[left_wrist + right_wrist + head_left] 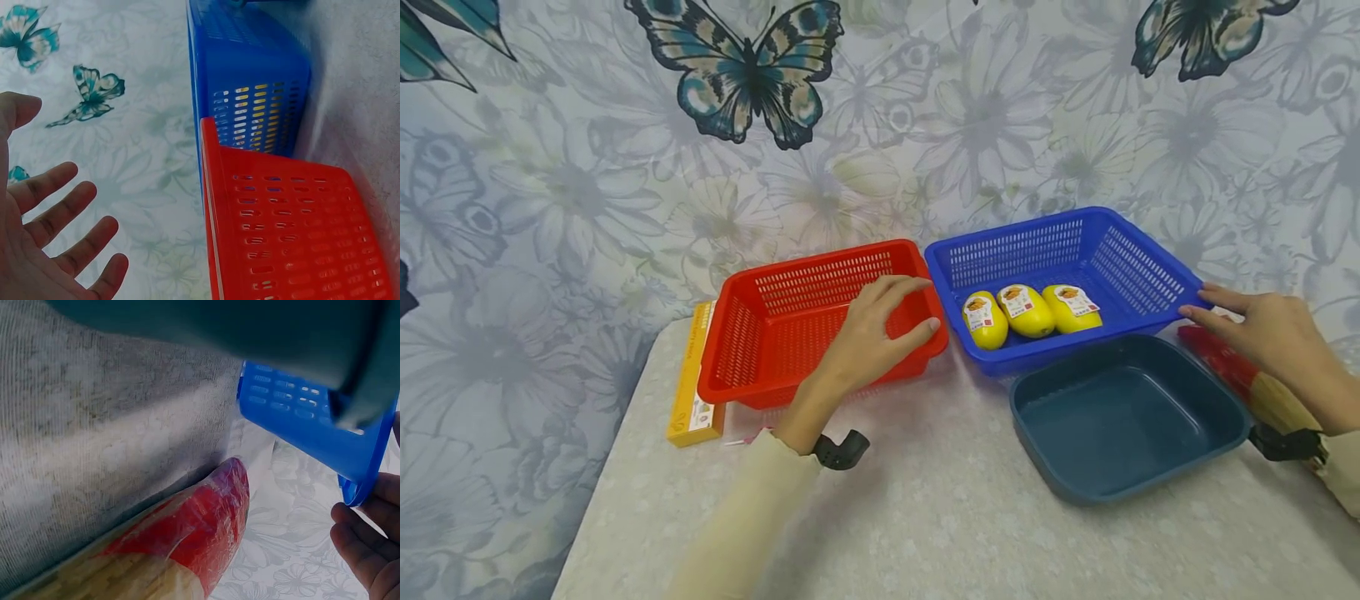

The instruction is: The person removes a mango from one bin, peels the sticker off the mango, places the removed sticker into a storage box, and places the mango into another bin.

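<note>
My left hand hovers over the right end of the red basket, fingers spread and loosely bent, holding nothing. The left wrist view shows its fingers apart from the red basket wall. With thumb and fingers, my right hand pinches the right corner of the blue basket. In the right wrist view the fingertips meet that blue corner. Inside the blue basket, along its left front, lie three yellow oval items with white labels. Slotted walls surround the red basket's bare floor.
A dark teal tray stands in front of the blue basket. Beside it, under my right forearm, lies a red and clear plastic packet with tan contents. A yellow box lies left of the red basket. Behind hangs a butterfly-printed cloth.
</note>
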{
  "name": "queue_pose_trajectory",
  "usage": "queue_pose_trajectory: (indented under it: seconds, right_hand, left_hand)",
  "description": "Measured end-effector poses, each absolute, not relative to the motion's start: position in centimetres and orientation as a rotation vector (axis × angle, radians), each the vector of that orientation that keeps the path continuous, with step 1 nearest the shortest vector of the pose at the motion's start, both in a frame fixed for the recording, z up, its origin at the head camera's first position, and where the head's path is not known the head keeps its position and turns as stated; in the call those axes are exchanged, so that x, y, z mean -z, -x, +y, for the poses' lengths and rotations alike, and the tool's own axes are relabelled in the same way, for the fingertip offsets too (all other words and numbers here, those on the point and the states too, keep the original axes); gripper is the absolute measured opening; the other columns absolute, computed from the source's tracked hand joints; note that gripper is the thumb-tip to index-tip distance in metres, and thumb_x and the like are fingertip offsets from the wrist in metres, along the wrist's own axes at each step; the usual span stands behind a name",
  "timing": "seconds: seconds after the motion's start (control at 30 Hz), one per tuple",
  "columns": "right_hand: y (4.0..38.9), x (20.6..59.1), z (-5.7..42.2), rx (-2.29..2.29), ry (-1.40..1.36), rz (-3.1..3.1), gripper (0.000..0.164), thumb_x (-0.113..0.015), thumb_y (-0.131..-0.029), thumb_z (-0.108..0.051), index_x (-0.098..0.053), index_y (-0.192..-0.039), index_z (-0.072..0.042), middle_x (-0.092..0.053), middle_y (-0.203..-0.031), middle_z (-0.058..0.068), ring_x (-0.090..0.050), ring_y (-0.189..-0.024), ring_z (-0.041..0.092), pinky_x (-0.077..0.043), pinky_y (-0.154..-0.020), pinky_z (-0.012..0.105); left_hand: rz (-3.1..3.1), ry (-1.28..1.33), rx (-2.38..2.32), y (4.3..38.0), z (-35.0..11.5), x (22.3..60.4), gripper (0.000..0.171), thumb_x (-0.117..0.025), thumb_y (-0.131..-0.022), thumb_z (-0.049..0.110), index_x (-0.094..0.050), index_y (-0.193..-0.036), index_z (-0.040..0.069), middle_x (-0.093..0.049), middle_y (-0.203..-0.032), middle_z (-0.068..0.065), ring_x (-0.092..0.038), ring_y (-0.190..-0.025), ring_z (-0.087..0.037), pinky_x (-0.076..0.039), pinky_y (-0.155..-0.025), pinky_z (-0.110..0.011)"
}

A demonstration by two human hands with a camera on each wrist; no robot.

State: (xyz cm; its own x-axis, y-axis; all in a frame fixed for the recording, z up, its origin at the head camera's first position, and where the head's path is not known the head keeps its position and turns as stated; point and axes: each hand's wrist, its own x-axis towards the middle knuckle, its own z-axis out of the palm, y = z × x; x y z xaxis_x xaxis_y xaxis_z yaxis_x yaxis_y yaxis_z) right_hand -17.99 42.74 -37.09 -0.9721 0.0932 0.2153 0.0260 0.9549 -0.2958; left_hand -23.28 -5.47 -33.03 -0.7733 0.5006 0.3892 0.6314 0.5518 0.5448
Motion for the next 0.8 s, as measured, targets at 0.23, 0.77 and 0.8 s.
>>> queue_pose_trajectory:
  seconds: [0.23, 0.77, 0.8]
  right_hand:
    - [17.9, 36.7, 42.4, -0.423, 0.058, -2.871, 0.070, -0.058, -0.098, -0.053, -0.056, -0.134, 0.008, -0.038, -0.051, 0.003, -0.033, -0.041, 0.019, -0.027, -0.041, 0.028]
    - [17.5, 36.8, 42.4, -0.446, 0.079, -2.895, 0.069, -0.057, -0.098, -0.052, -0.054, -0.137, 0.005, -0.039, -0.050, 0.004, -0.035, -0.042, 0.020, -0.028, -0.040, 0.027]
    - [17.5, 36.8, 42.5, -0.437, 0.072, -2.892, 0.068, -0.057, -0.098, -0.051, -0.055, -0.137, 0.005, -0.039, -0.049, 0.004, -0.035, -0.041, 0.020, -0.028, -0.040, 0.027]
  left_hand:
    - [-2.576, 1.001, 1.023, 23.9, -4.6, 32.8, 0.056, -0.057, -0.095, 0.059, -0.055, -0.141, 0.027, -0.049, -0.138, 0.011, -0.040, -0.130, -0.010, -0.035, -0.107, -0.047]
    - [-2.773, 1.101, 0.941, 27.9, 1.8, 30.8, 0.066, -0.059, -0.090, 0.064, -0.050, -0.146, 0.030, -0.043, -0.148, 0.006, -0.038, -0.134, -0.017, -0.039, -0.109, -0.045]
    - [-2.782, 1.107, 0.925, 28.2, 2.2, 30.8, 0.067, -0.059, -0.090, 0.065, -0.050, -0.147, 0.030, -0.043, -0.148, 0.006, -0.038, -0.134, -0.017, -0.039, -0.109, -0.045]
